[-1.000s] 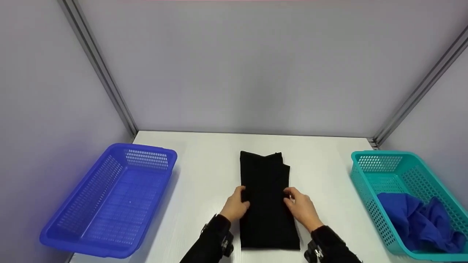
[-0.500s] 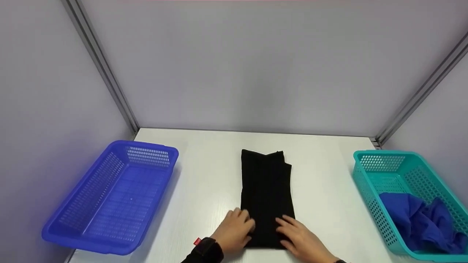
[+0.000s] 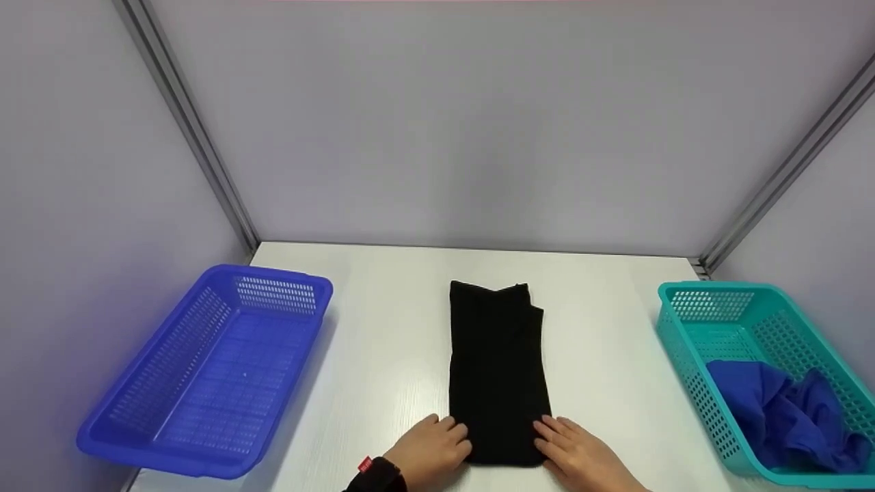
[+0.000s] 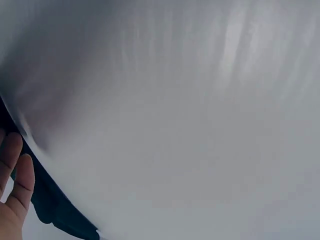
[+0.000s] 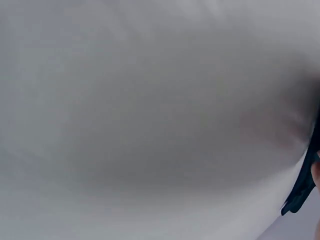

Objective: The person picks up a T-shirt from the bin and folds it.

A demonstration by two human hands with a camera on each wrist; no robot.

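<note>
A folded black garment (image 3: 497, 369) lies lengthwise on the white table, its far end notched and uneven. My left hand (image 3: 431, 447) touches its left edge near the front corner, fingers slightly bent. At the opposite front corner, my right hand (image 3: 581, 454) lays fairly straight fingers on the cloth's edge. In the left wrist view, fingers of my left hand (image 4: 17, 180) rest against the dark cloth (image 4: 55, 205). The right wrist view catches only a strip of dark cloth (image 5: 302, 185) and a sliver of fingers at its right border. Both thumbs are mostly hidden in the head view.
To the left stands a blue perforated plastic basket (image 3: 273, 410). A teal basket (image 3: 690, 383) at the right holds crumpled blue cloth (image 3: 779, 410). Grey panels (image 3: 478, 137) with metal corner posts enclose the table (image 3: 383, 328) at the back and sides.
Both hands have slid toward me along the garment, from its mid-length sides to the front corners. They have moved slightly apart over the last half second. The cloth stays in place.
</note>
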